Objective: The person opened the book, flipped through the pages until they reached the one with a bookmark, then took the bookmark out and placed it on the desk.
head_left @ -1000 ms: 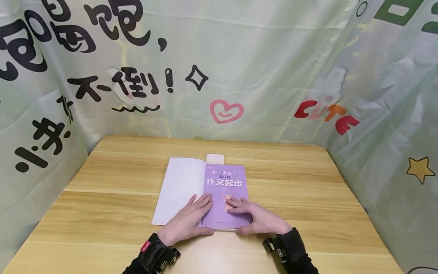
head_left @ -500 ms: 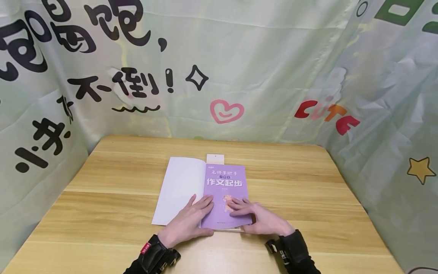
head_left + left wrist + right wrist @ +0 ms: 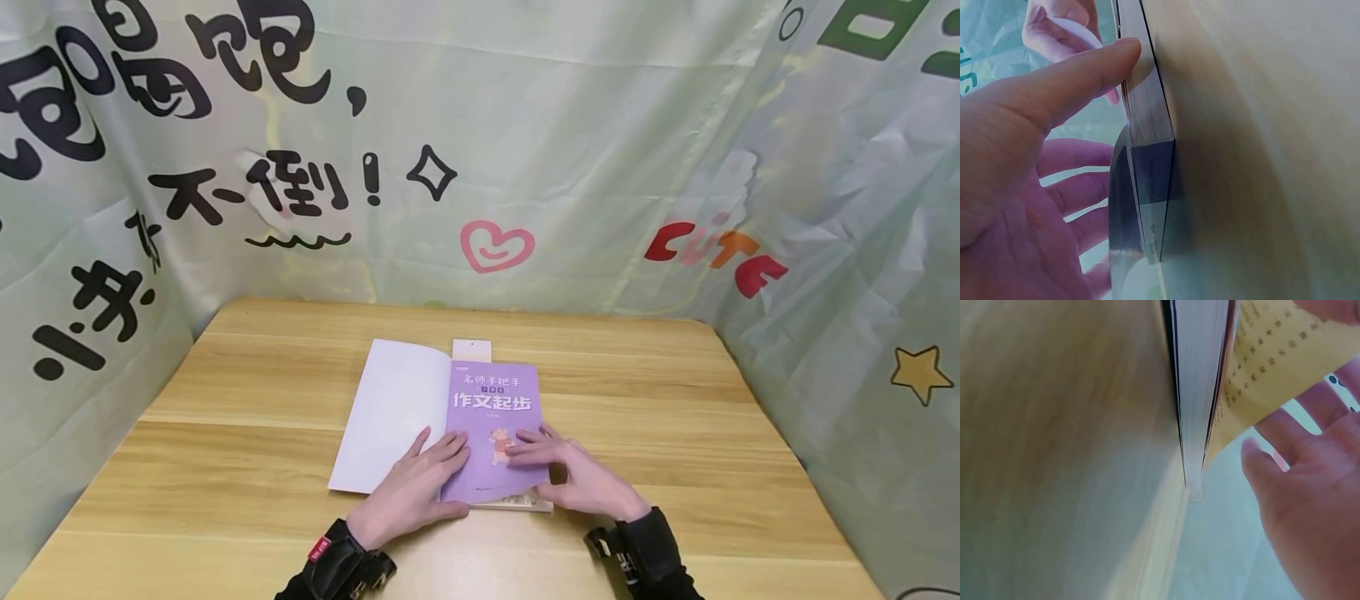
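A book lies open on the table, its white inside cover to the left and a purple title page to the right. My left hand rests with fairly straight fingers across the fold, holding the book flat. Its thumb touches the bottom edge of the page block in the left wrist view. At the lower right corner, my right hand pinches the purple page, fingers above and thumb below. That corner is raised, and a printed underside shows in the right wrist view.
A small white tab or card sticks out past the book's top edge. The wooden table extends around the book. Behind and beside it hangs a printed cloth backdrop. A dark cable shows at the lower right.
The right hand has shifted slightly right, and the purple page's lower corner has lifted, uncovering a printed sheet beneath. The left hand has barely moved.
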